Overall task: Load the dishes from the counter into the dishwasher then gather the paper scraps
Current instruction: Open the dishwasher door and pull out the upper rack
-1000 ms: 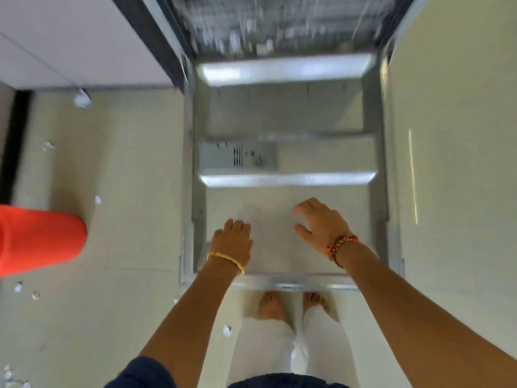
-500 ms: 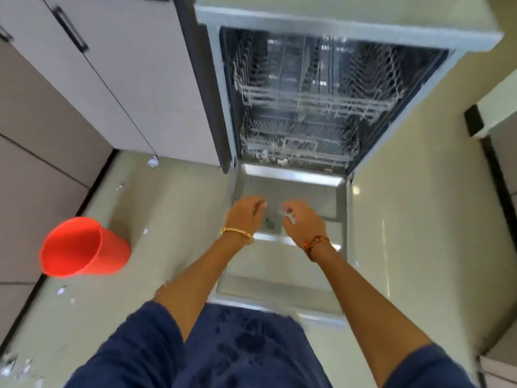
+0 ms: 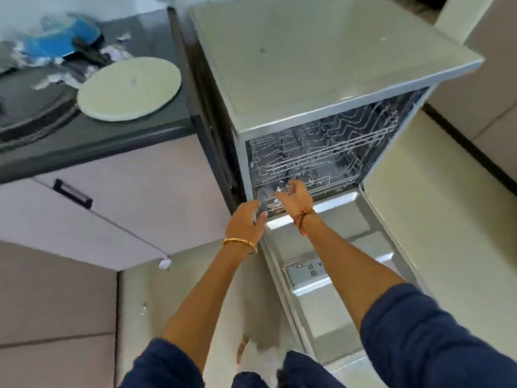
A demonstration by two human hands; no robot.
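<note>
Steel wire of the lower rack (image 3: pixel 307 189) sits just ahead of both hands: the right hand (image 3: pixel 293 198) has its fingers spread and loosely bent at the rack's front edge, the left hand (image 3: pixel 246 219) is open beside it, and neither grips anything. A hurried pull could catch fingers in the wires or tip the person over the lowered door (image 3: pixel 330 264). No dishes are loaded yet; a pale plate (image 3: pixel 130 89) and blurred blue ware (image 3: pixel 56 40) wait on the dark counter (image 3: pixel 92 141). Paper scraps (image 3: pixel 164 263) dot the cream floor (image 3: pixel 447 247).
</note>
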